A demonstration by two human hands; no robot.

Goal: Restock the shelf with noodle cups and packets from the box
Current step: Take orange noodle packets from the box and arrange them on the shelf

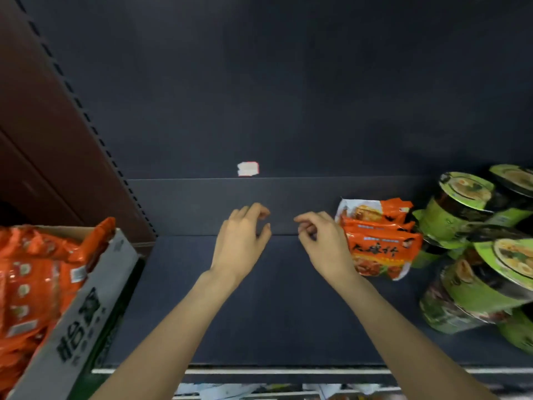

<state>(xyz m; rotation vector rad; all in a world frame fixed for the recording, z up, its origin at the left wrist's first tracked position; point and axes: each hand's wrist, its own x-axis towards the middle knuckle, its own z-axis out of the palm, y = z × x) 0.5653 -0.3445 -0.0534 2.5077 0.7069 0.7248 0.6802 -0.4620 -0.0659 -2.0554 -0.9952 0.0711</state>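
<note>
Both my hands hover empty over the middle of the dark, flat metal shelf (pixel 202 298): my left hand (pixel 240 243) has its fingers loosely curled with a narrow gap between thumb and fingertips, and my right hand (pixel 323 243) is curled much the same, holding nothing. The step in hand, as I judge it, is to fetch the next packets, so I should swing toward the grey cardboard box (pixel 86 307) at the shelf's left end, which is packed with orange plastic noodle packets (pixel 37 281), and take a flat handful by the packets' edges so the noodles inside do not get crushed. The small stack of orange noodle packets (pixel 380 238) already on the shelf lies just beside my right hand, on its far right side, possibly touching the knuckles; I cannot tell for sure. I should set the new ones down to the left of that stack, squared against the back of the shelf, labels facing the front edge. The green-lidded round noodle cups (pixel 473 215) are piled toward the shelf's right end, some tilted, well clear of my left hand, and I should avoid knocking them. The stretch between box and stack is bare.
</note>
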